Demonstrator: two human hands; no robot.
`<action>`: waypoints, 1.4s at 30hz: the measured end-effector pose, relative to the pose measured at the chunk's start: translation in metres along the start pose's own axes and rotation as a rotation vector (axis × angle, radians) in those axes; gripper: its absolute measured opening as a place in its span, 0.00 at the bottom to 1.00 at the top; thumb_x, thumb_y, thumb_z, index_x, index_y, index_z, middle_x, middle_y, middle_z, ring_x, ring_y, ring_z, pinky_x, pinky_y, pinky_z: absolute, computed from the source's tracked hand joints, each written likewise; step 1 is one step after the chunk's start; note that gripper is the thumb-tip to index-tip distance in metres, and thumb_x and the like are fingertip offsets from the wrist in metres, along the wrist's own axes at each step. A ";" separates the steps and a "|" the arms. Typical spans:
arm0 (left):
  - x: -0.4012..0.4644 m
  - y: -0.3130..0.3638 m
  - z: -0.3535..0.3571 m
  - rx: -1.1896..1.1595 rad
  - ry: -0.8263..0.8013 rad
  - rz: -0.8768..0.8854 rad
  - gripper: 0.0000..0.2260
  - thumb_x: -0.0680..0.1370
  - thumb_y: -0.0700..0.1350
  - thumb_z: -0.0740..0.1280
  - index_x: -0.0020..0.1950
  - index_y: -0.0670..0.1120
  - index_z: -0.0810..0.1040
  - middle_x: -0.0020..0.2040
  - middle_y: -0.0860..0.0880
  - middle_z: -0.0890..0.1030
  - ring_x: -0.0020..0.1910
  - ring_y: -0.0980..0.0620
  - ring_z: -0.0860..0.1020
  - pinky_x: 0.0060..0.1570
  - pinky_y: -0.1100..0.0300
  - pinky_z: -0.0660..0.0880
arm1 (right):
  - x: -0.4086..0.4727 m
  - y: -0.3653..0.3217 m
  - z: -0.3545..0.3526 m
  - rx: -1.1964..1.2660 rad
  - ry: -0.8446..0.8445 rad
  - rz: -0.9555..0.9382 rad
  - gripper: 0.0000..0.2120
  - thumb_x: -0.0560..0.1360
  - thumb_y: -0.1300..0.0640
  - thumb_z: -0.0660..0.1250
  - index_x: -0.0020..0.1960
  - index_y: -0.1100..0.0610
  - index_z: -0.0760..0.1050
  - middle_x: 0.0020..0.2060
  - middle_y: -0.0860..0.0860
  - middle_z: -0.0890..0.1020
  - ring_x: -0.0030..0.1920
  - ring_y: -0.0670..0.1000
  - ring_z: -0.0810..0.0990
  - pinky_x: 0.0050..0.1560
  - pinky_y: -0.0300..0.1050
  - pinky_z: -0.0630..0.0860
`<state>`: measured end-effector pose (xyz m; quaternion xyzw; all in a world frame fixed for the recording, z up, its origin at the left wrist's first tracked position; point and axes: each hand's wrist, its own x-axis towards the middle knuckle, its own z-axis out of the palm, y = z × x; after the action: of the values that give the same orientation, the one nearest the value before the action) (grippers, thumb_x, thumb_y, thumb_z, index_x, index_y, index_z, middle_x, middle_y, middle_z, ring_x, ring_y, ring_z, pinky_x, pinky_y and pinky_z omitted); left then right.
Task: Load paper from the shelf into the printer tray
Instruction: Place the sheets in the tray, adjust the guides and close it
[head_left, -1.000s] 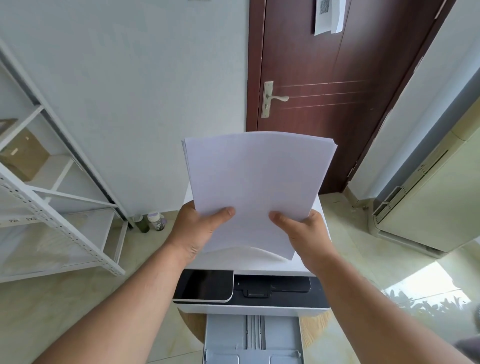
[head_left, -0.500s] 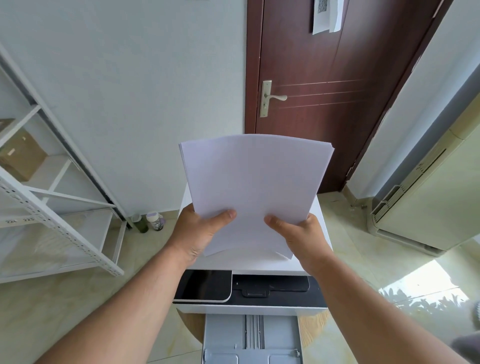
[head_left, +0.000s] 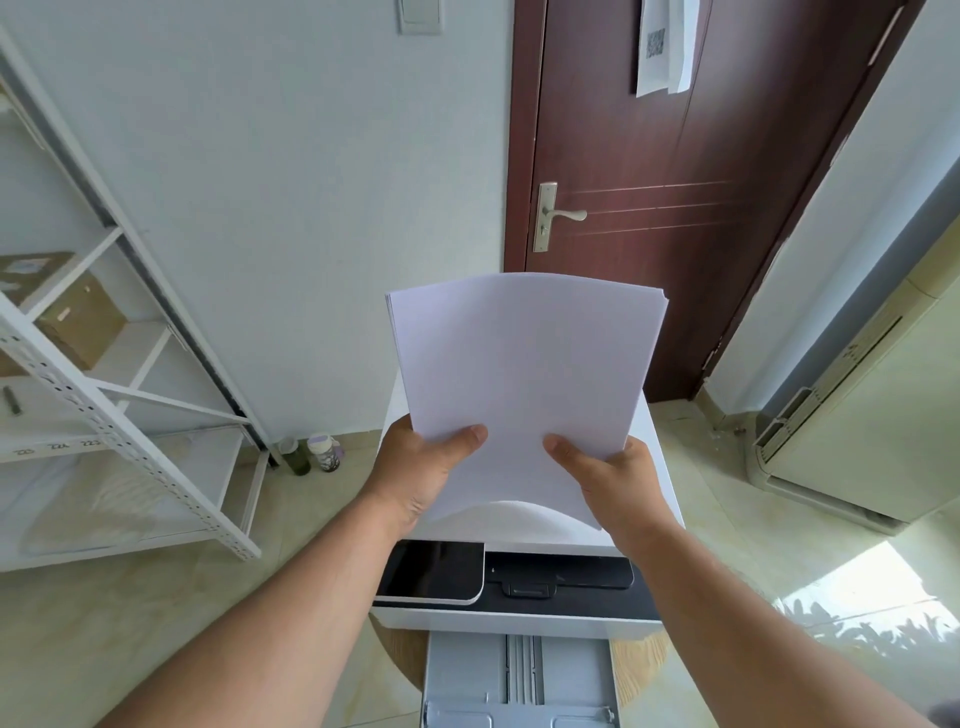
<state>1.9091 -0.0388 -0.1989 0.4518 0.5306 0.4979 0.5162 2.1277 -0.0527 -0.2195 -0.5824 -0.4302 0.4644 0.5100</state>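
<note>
**Paper stack held above the printer, tray pulled out**

The person stands in front of the printer (head_left: 519, 618) and holds a stack of white paper (head_left: 524, 384) with both hands. The left hand (head_left: 421, 473) grips the lower left corner of the stack, the thumb lies on the top sheet and the other fingers are closed under it. The right hand (head_left: 613, 483) grips the lower right corner in the same way, thumb on top. The stack is raised over the white lid of the printer, tilted with its far edge higher, and it bends a little, so the near edge curves. The paper does not touch the tray.

The grey printer tray (head_left: 519, 686) is pulled out at the front of the printer, below the forearms, and I see no sheets in it. The printer sits on a round wooden surface (head_left: 400, 654).

At the left stands a white metal shelf (head_left: 119, 415) with a cardboard box (head_left: 78, 322) on it. Behind the printer is a dark brown door (head_left: 675, 182), and two small bottles (head_left: 311, 454) stand on the floor near the wall
</note>
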 end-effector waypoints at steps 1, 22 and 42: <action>0.000 0.001 0.000 -0.004 -0.002 -0.001 0.11 0.73 0.38 0.79 0.54 0.48 0.86 0.51 0.50 0.90 0.53 0.52 0.87 0.57 0.54 0.79 | 0.000 0.000 0.000 0.007 0.004 -0.001 0.08 0.72 0.54 0.81 0.49 0.50 0.86 0.42 0.41 0.90 0.46 0.44 0.88 0.48 0.42 0.82; -0.003 0.073 0.004 -0.052 -0.062 0.196 0.11 0.69 0.45 0.81 0.50 0.49 0.87 0.50 0.50 0.90 0.51 0.50 0.87 0.52 0.54 0.82 | -0.014 -0.053 -0.005 0.173 0.014 -0.261 0.17 0.64 0.50 0.82 0.50 0.53 0.87 0.46 0.46 0.91 0.48 0.47 0.89 0.49 0.43 0.82; -0.003 0.100 0.010 -0.062 0.126 0.273 0.34 0.68 0.76 0.66 0.38 0.42 0.76 0.38 0.44 0.73 0.38 0.46 0.72 0.43 0.50 0.67 | -0.011 -0.049 -0.007 0.123 -0.027 -0.203 0.20 0.61 0.41 0.84 0.51 0.46 0.89 0.49 0.48 0.91 0.53 0.53 0.89 0.61 0.63 0.83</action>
<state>1.9156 -0.0317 -0.0988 0.4715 0.4801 0.6069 0.4229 2.1314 -0.0590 -0.1692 -0.4970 -0.4644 0.4440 0.5832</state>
